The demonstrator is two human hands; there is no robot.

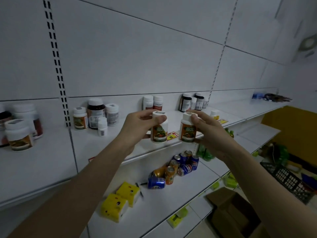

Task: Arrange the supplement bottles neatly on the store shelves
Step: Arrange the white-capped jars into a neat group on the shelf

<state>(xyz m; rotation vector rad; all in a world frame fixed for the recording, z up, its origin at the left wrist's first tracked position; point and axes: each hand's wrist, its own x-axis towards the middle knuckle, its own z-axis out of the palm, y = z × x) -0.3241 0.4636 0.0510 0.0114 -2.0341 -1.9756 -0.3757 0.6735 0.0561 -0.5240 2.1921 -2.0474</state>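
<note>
Both hands are raised in front of the white metal upper shelf, each holding one white plastic supplement bottle with an orange and green label. The left hand wraps its fingers round the cap and shoulder of the left white bottle, thumb pressed across the front just under the lid. The right hand grips the right white bottle the same way, fingers curled over the cap from the right side. The two bottles stand upright, side by side and just apart, at the front edge of the shelf; whether their bases rest on it cannot be told. Behind them on the same shelf stand small groups of other bottles: a cluster with a dark brown bottle to the left, a pair of white bottles at the back wall, and dark bottles further right. On the lower shelf lie blue and orange drink cans, some tipped over, and two yellow cartons. An open brown cardboard box sits below to the right.
</note>
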